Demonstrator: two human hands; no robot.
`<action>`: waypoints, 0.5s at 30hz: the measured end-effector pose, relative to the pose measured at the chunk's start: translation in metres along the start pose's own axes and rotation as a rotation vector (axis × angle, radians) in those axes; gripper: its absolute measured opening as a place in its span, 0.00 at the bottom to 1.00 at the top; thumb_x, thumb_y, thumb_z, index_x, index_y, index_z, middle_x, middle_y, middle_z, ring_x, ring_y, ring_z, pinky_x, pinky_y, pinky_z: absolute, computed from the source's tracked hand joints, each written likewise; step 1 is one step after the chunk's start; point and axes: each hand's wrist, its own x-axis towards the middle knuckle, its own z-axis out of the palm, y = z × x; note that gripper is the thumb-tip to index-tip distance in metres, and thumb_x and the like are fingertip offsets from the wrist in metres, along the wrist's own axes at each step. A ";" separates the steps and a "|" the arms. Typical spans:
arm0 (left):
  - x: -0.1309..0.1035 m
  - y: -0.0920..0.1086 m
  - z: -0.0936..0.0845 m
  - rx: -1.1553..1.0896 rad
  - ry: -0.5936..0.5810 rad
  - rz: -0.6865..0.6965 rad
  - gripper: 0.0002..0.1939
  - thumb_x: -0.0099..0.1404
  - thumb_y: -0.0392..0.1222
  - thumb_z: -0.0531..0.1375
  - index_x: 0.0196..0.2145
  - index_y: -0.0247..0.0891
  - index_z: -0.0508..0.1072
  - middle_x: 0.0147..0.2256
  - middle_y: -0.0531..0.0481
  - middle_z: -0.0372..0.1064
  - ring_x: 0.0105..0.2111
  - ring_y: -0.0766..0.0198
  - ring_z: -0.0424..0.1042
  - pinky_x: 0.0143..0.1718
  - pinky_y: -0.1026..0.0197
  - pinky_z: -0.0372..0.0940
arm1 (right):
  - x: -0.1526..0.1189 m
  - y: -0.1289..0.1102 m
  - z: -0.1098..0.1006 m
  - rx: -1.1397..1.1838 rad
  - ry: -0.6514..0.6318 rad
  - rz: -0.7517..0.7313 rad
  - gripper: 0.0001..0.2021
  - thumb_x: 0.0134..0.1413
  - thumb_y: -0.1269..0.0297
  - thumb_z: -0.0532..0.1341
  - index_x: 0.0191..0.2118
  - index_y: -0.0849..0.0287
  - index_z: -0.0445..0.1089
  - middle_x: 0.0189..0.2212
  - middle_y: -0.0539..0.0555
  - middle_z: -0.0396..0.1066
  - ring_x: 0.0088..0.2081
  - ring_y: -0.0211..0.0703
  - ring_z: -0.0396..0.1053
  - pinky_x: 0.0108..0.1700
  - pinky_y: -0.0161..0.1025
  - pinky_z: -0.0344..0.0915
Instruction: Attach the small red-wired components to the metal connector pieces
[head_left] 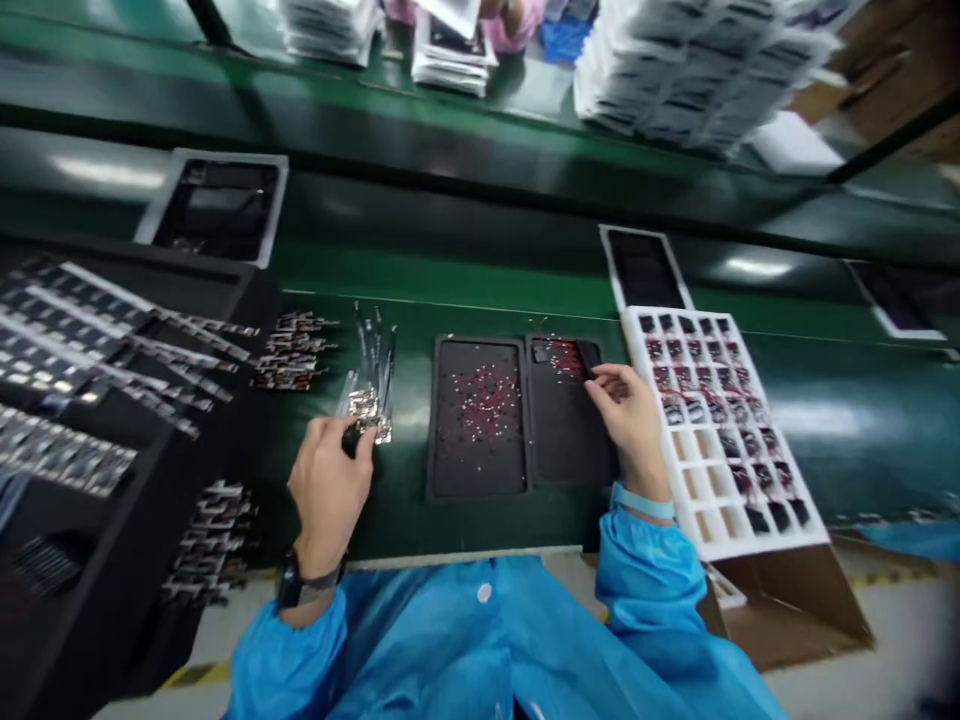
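My left hand is at a small pile of thin strips with shiny metal ends. Its thumb and index finger close around the near edge of the pile, and what lies between the fingertips is hard to make out. Over the right compartment of a black tray, my right hand has its fingers closed at the end of a small black rectangular piece. Red-wired parts lie beside that piece. The left compartment holds many loose tiny parts with red wires.
A white foam tray with black red-wired parts in its cells stands at right, above a cardboard box. Black racks of circuit strips fill the left. Framed panels lie on the green belt. Opposite, pink sleeves show among white stacks.
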 end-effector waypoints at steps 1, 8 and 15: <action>0.001 -0.001 0.001 -0.035 0.000 -0.005 0.14 0.71 0.50 0.61 0.46 0.39 0.77 0.44 0.42 0.73 0.38 0.51 0.73 0.38 0.54 0.65 | -0.003 0.002 0.001 -0.023 0.002 -0.017 0.14 0.59 0.58 0.66 0.47 0.61 0.75 0.36 0.56 0.74 0.36 0.45 0.68 0.40 0.43 0.66; 0.005 -0.005 0.003 -0.559 -0.047 -0.147 0.11 0.65 0.49 0.66 0.38 0.39 0.76 0.27 0.54 0.68 0.25 0.63 0.66 0.30 0.61 0.62 | 0.008 -0.026 0.021 -0.119 -0.017 -0.169 0.07 0.63 0.61 0.63 0.42 0.57 0.76 0.34 0.55 0.75 0.37 0.49 0.67 0.44 0.45 0.64; 0.005 0.003 -0.020 -0.985 0.035 -0.179 0.12 0.61 0.45 0.72 0.37 0.37 0.76 0.38 0.48 0.78 0.35 0.62 0.76 0.39 0.62 0.70 | 0.054 -0.042 0.063 -0.350 -0.163 -0.035 0.11 0.60 0.55 0.66 0.32 0.58 0.73 0.28 0.56 0.75 0.33 0.51 0.70 0.39 0.44 0.61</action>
